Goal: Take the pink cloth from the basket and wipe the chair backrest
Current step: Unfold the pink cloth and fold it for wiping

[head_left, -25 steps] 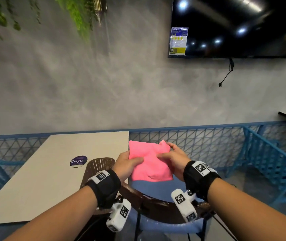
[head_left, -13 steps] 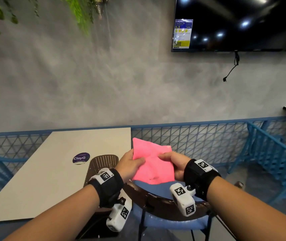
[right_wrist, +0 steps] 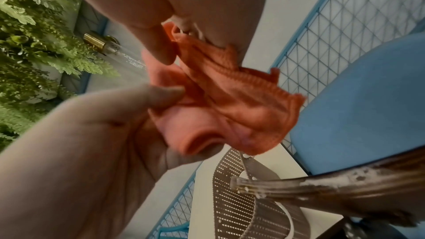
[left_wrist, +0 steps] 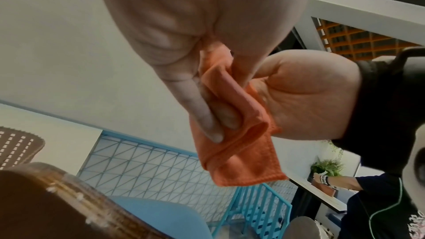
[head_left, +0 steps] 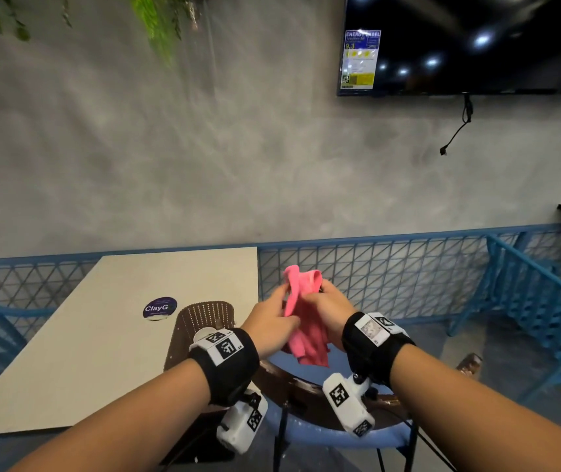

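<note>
Head view shows two bare hands held close together above a chair. The left hand and the right hand both hold the pink cloth between them. The cloth is bunched up and folded, and its lower end hangs down over the blue seat. It is up in the air and does not touch the chair.

The left grip is clenched on the cloth, with the thumb and fingers pinching a fold. The right grip is clenched on the cloth too, with the fingers curled round its top. In the wrist views the cloth looks more orange than pink.

The chair backrest is a brown curved bar, just below the wrists. The cloth is above it and a bit past it.

The brown basket with little holes stands on the white desk, at the edge near the left wrist. A round purple sticker on the desk says "ClayG".

Behind it all is a blue fence and a grey wall. A dark TV hangs high on the wall, and green leaves hang down at the top.
</note>
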